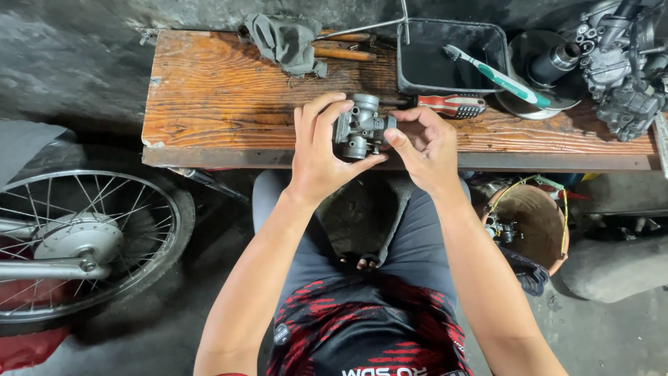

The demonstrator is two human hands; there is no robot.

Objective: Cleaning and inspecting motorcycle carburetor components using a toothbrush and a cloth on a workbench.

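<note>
Grey cast metal caught the eye first: one small carburettor body (362,127), with round ports and a short bowl, was held up just over the near edge of the worn orange-brown wooden bench (209,90). Both bare hands were on it. The left hand (319,150) wrapped around its left side, fingers curled over the top and thumb pressed beneath; the right hand (428,146) pinched its right side between thumb and fingertips. On the bench behind lay one screwdriver with a red and grey handle (452,105), just beyond the right hand's knuckles, and one crumpled grey-green rag (287,42) further back. One black rectangular plastic tray (417,83) stood at the rear, and one white and green toothbrush (495,75) rested slantwise across its right rim. At the far right end sat one larger grey engine part (623,59), well apart from the hands. Down on the floor, one spoked motorcycle wheel (83,240) stood to the left and one brown round bucket (532,223) to the right.
</note>
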